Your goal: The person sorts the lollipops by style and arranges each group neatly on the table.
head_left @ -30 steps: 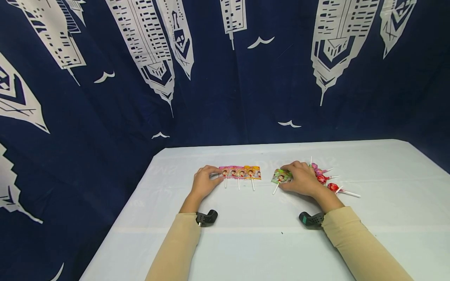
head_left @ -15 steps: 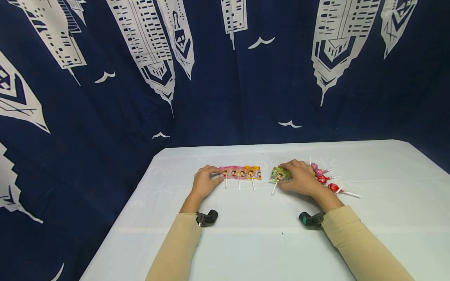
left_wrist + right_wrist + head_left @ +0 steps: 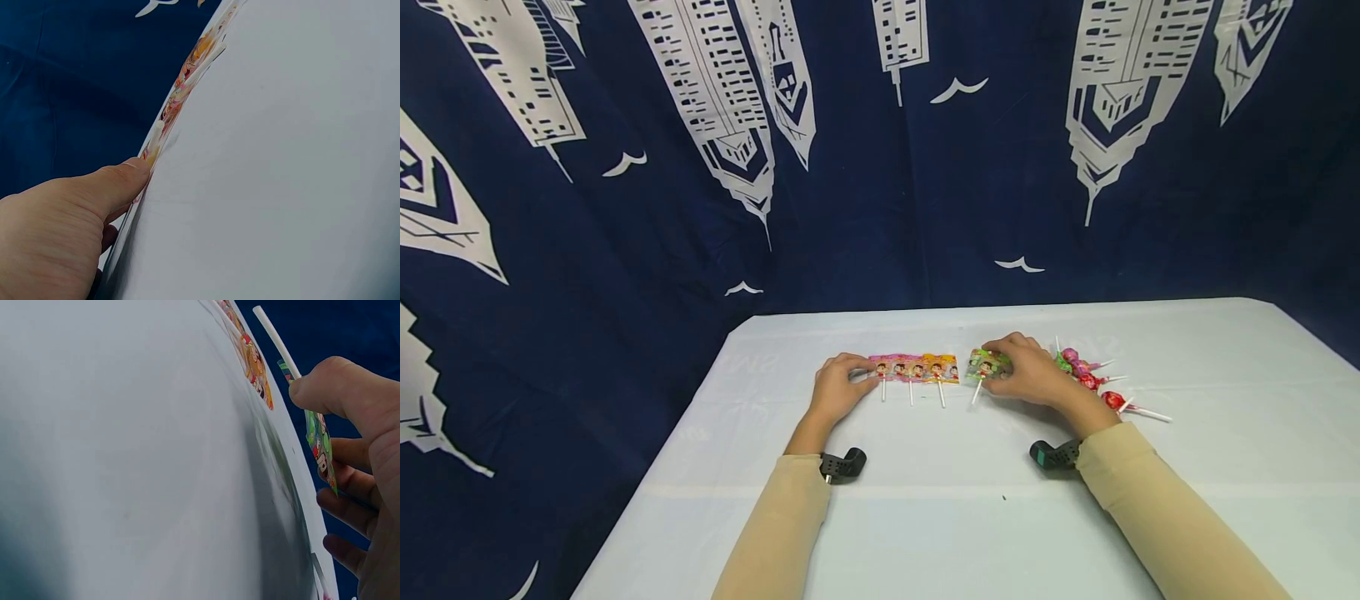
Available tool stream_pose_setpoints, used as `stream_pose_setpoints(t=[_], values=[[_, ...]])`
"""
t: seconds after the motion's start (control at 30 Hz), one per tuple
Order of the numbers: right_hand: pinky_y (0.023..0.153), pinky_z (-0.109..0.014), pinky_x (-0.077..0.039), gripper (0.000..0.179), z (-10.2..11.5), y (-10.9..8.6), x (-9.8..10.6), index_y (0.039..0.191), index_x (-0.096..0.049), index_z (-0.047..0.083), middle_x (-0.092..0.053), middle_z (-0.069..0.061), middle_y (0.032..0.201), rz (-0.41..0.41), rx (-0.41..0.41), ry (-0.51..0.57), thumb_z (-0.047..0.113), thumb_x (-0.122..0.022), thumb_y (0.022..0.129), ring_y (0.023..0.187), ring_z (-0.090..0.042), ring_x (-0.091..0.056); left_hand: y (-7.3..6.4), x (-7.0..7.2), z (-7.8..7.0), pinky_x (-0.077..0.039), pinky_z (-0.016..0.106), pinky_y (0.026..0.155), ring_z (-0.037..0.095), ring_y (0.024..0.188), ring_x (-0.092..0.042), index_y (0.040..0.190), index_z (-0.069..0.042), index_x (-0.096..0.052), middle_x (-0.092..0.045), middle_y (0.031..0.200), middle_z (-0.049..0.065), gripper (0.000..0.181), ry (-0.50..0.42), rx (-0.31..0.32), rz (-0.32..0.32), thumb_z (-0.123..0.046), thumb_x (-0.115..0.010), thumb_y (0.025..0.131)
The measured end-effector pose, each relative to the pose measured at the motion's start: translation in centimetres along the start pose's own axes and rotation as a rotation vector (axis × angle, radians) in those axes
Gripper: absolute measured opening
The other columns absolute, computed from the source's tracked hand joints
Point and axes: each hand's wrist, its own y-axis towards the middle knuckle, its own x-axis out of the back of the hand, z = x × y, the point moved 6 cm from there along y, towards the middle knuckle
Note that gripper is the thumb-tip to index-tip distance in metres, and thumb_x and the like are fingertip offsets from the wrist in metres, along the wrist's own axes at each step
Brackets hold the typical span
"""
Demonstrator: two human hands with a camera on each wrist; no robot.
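Three wrapped flat lollipops lie side by side on the white table, sticks pointing toward the person: a pink one [image 3: 881,367] at the left, another pink one [image 3: 910,368] in the middle, an orange one [image 3: 937,367] at the right. At the row's left end, my left hand [image 3: 838,390] holds the pink wrapper's edge between thumb and fingers. My right hand [image 3: 1030,377] pinches a green-wrapped lollipop [image 3: 320,447], its thumb over the base of the stick. That lollipop is just right of the orange one, raised off the table in the right wrist view.
Right of my right hand lies a loose group of round lollipops: a purple one [image 3: 1070,355], a red one [image 3: 1087,381] and another red one [image 3: 1112,401], with a bit of green showing beside them. A dark blue patterned cloth [image 3: 865,208] hangs behind the white table [image 3: 925,517].
My right hand has carried the green lollipop left and slightly farther back, closer to the orange one. Green behind that hand has come into sight. My left hand stays where it was.
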Motion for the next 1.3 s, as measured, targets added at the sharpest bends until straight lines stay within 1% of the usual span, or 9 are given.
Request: stream_pose_setpoints(t=[0.17, 0.3, 0.5, 0.73, 0.97, 1.13, 1.3], values=[[0.097, -0.056, -0.044, 0.064, 0.0, 0.6, -0.5, 0.134, -0.059, 0.003, -0.057, -0.020, 0.125, 0.033, 0.004, 0.046, 0.029, -0.075, 0.078, 0.112, -0.036, -0.053, 0.0, 0.0, 0.0, -0.032, 0.052, 0.113, 0.029, 0.120, -0.058, 0.107, -0.013, -0.077, -0.070, 0.120, 0.005, 0.024, -0.002, -0.003, -0.002, -0.026, -0.078, 0.086], [0.098, -0.053, -0.044, 0.064, -0.1, 1.2, -0.9, 0.134, -0.059, 0.002, -0.057, -0.020, 0.125, 0.054, 0.010, 0.055, 0.029, -0.074, 0.078, 0.112, -0.035, -0.053, -0.1, -0.1, 0.1, -0.032, 0.053, 0.112, 0.029, 0.120, -0.058, 0.106, -0.013, -0.077, -0.070, 0.120, 0.004, 0.023, -0.002, -0.007, -0.002, -0.026, -0.078, 0.086], [0.096, -0.054, -0.044, 0.065, 0.1, 2.0, -1.3, 0.133, -0.060, 0.002, -0.058, -0.019, 0.123, 0.062, 0.041, 0.019, 0.030, -0.074, 0.076, 0.112, -0.036, -0.054, 0.0, 0.0, 0.2, -0.033, 0.053, 0.112, 0.030, 0.120, -0.058, 0.106, -0.013, -0.077, -0.070, 0.120, 0.005, 0.023, 0.002, -0.005, -0.002, -0.025, -0.078, 0.086], [0.095, -0.056, -0.042, 0.065, 0.1, 2.4, -1.6, 0.136, -0.059, 0.007, -0.059, -0.015, 0.127, 0.111, 0.018, -0.010, 0.031, -0.073, 0.077, 0.114, -0.033, -0.052, 0.0, 0.0, 0.2, -0.032, 0.053, 0.112, 0.030, 0.121, -0.057, 0.106, -0.013, -0.077, -0.070, 0.120, 0.005, 0.024, -0.002, 0.001, 0.004, -0.026, -0.078, 0.086], [0.095, -0.061, -0.041, 0.066, 0.1, 2.7, -2.0, 0.138, -0.058, 0.010, -0.057, -0.014, 0.133, 0.151, 0.019, -0.062, 0.032, -0.074, 0.077, 0.119, -0.036, -0.049, 0.0, 0.0, 0.1, -0.031, 0.053, 0.112, 0.031, 0.123, -0.057, 0.106, -0.013, -0.077, -0.070, 0.121, 0.005, 0.023, 0.003, 0.000, 0.008, -0.026, -0.077, 0.087], [0.098, -0.064, -0.038, 0.067, 0.1, 2.8, -2.2, 0.141, -0.056, 0.013, -0.054, -0.013, 0.138, 0.179, 0.000, -0.063, 0.030, -0.073, 0.079, 0.124, -0.038, -0.046, 0.0, 0.1, -0.1, -0.032, 0.053, 0.111, 0.031, 0.121, -0.058, 0.106, -0.013, -0.077, -0.070, 0.120, 0.006, 0.023, 0.000, -0.007, 0.006, -0.026, -0.077, 0.087], [0.099, -0.063, -0.036, 0.068, 0.0, 2.7, -2.4, 0.143, -0.054, 0.014, -0.053, -0.013, 0.142, 0.174, -0.004, -0.051, 0.028, -0.071, 0.079, 0.127, -0.039, -0.044, 0.0, 0.1, -0.1, -0.033, 0.053, 0.111, 0.031, 0.120, -0.058, 0.106, -0.013, -0.077, -0.070, 0.120, 0.006, 0.023, -0.001, -0.006, 0.010, -0.026, -0.078, 0.086]])
